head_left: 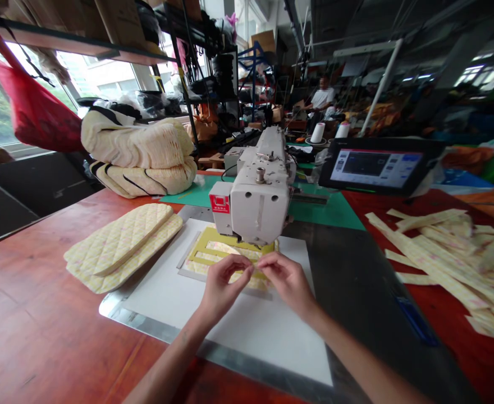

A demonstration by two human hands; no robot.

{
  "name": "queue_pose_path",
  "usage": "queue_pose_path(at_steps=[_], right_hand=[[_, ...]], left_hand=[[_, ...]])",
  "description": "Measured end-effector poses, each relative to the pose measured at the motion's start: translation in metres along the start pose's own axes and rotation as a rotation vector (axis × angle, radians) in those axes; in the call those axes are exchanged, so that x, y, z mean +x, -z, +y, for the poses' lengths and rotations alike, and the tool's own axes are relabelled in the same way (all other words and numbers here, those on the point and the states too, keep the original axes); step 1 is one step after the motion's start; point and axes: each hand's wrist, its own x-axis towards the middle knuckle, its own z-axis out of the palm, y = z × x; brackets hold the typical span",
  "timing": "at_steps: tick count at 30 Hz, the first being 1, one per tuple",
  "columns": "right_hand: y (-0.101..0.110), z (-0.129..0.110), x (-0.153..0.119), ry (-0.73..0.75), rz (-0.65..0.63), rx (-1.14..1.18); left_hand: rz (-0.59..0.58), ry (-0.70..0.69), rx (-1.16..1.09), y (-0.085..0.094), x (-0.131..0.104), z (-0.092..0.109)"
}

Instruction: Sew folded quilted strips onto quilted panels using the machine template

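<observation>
Both hands meet in front of the white sewing machine head (260, 193), over a yellow frame (205, 259) that lies on quilted fabric on a white sheet (163, 292). My left hand (225, 280) is closed, thumb and forefinger pinched together. My right hand (284, 278) is pinched too, its fingertips almost touching those of my left hand. Whatever sits between the fingertips is too small to make out. A pale fabric strip (224, 247) shows in the frame's opening, just behind my left hand.
Quilted pale yellow pads (120, 241) lie at the left, with bundled pieces (141, 151) behind them. A control screen (382, 167) stands at the right, above a heap of fabric strips (461, 258). A blue object (415, 320) lies near the right side. A person (323, 96) sits far back.
</observation>
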Motion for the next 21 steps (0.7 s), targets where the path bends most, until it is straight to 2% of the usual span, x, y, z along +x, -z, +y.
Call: queue_pose_path(at_steps=[6,10,13,18,21], right_hand=[[0.008,-0.001,0.001,-0.14,-0.101,-0.018],[0.012,0.003,0.003,-0.175,-0.162,-0.082],[0.012,0.007,0.003,-0.181,-0.141,-0.073],[0.01,0.011,0.002,-0.212,-0.089,-0.037],[0.018,0.014,0.005,-0.223,-0.077,-0.014]], left_hand=[[0.026,-0.047,0.016,-0.004,-0.002,0.001],[0.039,-0.063,0.073,-0.006,-0.004,0.003],[0.049,-0.031,0.071,-0.006,-0.004,0.0],[-0.015,0.055,0.053,-0.006,0.0,-0.006],[-0.015,0.047,0.05,-0.011,0.004,-0.007]])
